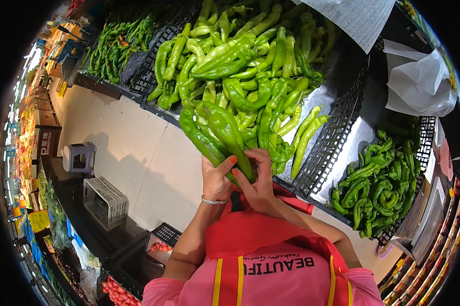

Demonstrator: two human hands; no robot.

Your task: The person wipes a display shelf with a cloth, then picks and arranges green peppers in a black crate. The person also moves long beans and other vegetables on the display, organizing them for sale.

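Several long green peppers (223,130) are bunched between my two hands, their far ends pointing away from me. My left hand (217,181), with a silver bangle at the wrist, grips the bunch at its near end, thumb on top. My right hand (258,183) closes around the same end from the other side. Which hand is left or right is taken from the arms' sides in the view. Just beyond, a large heap of light green long peppers (234,63) lies on the display, with a few loose peppers (308,134) at its right side on the metal surface.
Black plastic lattice dividers (331,141) flank the heap. Darker wrinkled green peppers (379,187) lie at right, small thin ones (119,46) at upper left. White sheets (421,82) hang at upper right. A grey stool (79,158) and a plastic crate (105,202) stand at left.
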